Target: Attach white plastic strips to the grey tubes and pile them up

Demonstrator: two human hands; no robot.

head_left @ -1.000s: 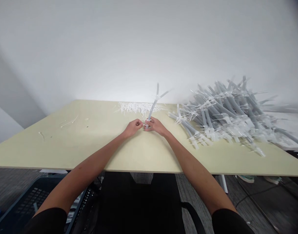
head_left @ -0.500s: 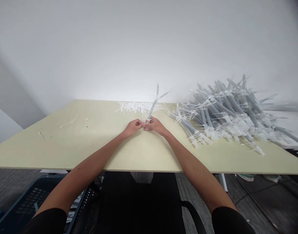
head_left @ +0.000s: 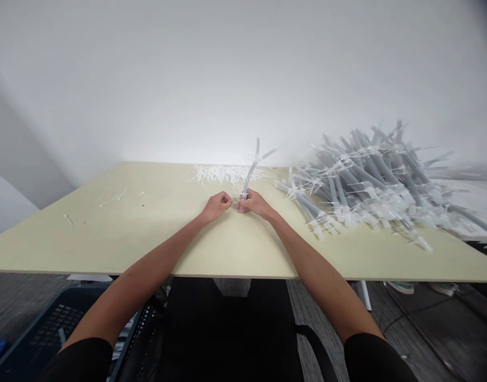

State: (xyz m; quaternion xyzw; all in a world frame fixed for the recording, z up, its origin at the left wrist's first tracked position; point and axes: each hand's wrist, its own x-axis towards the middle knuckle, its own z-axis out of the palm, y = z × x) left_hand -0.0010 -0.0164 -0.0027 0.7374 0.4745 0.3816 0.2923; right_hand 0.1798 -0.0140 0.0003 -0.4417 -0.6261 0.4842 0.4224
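Observation:
A grey branching tube (head_left: 250, 173) stands upright above the table, splitting into two arms at its top. My right hand (head_left: 253, 203) is closed around its lower end. Just left of it, my left hand (head_left: 219, 205) has its fingers pinched together, a small gap away from the right hand; whatever is between the fingertips is too small to make out. Behind the hands lies a spread of thin white ties (head_left: 221, 173).
A large heap of grey tubes with clear fittings (head_left: 370, 180) covers the right of the pale yellow table (head_left: 235, 254). A few loose ties (head_left: 114, 200) lie at the left. Below the left edge is a dark blue crate (head_left: 40, 329).
My left hand has drawn slightly left, away from the right hand and the tube's lower end. The right hand and the tube have hardly moved.

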